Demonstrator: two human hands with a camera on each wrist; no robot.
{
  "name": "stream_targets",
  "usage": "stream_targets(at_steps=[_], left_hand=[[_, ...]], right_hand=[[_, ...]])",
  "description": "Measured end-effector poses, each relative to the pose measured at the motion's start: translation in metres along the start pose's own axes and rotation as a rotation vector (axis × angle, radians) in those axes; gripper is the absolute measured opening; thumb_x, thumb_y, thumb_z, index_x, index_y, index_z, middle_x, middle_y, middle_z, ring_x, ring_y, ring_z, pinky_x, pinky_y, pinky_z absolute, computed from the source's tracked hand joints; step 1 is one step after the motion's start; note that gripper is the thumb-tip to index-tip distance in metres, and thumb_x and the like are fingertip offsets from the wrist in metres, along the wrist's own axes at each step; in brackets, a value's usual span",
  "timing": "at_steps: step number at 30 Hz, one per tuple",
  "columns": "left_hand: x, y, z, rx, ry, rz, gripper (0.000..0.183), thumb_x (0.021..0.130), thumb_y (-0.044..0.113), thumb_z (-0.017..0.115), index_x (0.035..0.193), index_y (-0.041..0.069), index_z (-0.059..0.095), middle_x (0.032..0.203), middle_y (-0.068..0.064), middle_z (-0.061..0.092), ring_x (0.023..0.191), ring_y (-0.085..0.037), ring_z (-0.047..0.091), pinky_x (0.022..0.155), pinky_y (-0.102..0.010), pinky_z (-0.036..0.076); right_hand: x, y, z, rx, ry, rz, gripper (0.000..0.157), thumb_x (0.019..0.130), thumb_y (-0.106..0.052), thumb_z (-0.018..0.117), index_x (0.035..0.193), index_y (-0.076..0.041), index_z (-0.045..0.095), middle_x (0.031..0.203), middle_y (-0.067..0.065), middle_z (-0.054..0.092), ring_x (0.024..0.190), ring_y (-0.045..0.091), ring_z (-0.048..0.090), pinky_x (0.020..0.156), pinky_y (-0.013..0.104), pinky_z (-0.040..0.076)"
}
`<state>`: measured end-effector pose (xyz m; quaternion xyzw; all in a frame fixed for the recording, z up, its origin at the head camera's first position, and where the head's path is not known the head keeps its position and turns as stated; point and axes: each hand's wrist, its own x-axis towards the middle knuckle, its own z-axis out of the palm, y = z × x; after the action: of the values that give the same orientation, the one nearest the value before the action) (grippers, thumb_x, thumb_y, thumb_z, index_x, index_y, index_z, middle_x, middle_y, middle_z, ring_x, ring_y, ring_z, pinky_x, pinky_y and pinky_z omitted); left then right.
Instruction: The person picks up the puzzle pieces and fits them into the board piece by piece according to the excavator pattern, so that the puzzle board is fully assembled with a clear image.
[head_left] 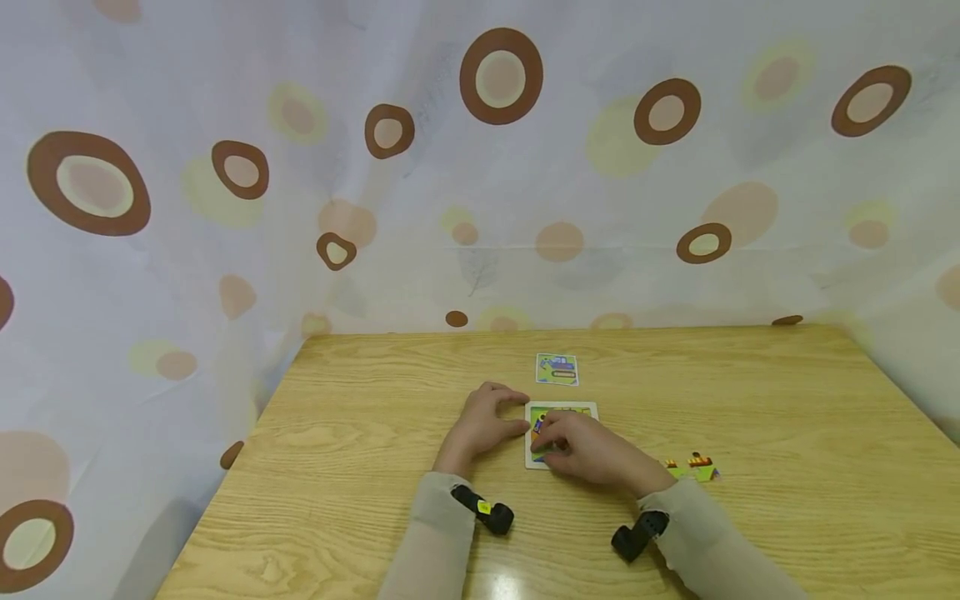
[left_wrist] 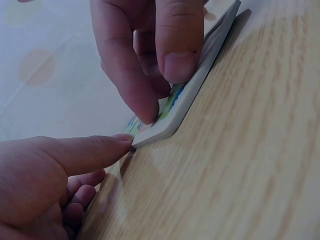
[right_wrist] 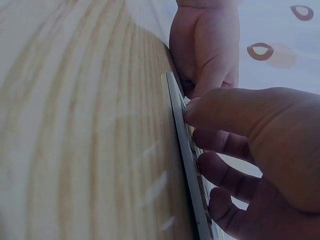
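Observation:
In the head view a small picture puzzle in a white-rimmed tray [head_left: 562, 406] lies flat on the table. My left hand [head_left: 483, 422] is at its left side, with the thumb tip touching a corner of the rim in the left wrist view. My right hand [head_left: 588, 446] reaches over the tray, covering much of the picture. Its fingertips rest on the coloured surface inside the rim, and the thumb [left_wrist: 179, 65] is spread from the index finger [left_wrist: 142, 102]. In the right wrist view the tray [right_wrist: 186, 155] shows edge-on beneath the right fingertips.
A picture card [head_left: 557, 369] showing a blue and purple excavator lies behind the tray. Several loose puzzle pieces [head_left: 701, 472] lie beside the right forearm. A patterned cloth [head_left: 562, 192] hangs along the far edge of the wooden table [head_left: 360, 400].

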<state>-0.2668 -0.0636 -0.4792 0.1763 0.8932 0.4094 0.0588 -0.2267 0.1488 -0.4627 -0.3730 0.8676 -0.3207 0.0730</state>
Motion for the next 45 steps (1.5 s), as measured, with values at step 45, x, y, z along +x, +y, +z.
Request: stream_targets(at_steps=[45], left_hand=[[0.000,0.001,0.001,-0.027,0.009,-0.034,0.036,0.086,0.023,0.079,0.121,0.018,0.071,0.131,-0.006,0.050,0.127,-0.030,0.041,0.108,-0.047,0.033]], right_hand=[[-0.060,0.020,-0.051,-0.010,0.163,0.065,0.016,0.096,-0.009,0.064,0.108,-0.008,0.074,0.097,-0.001,0.065,0.076,0.007,0.054,0.061,0.026,0.048]])
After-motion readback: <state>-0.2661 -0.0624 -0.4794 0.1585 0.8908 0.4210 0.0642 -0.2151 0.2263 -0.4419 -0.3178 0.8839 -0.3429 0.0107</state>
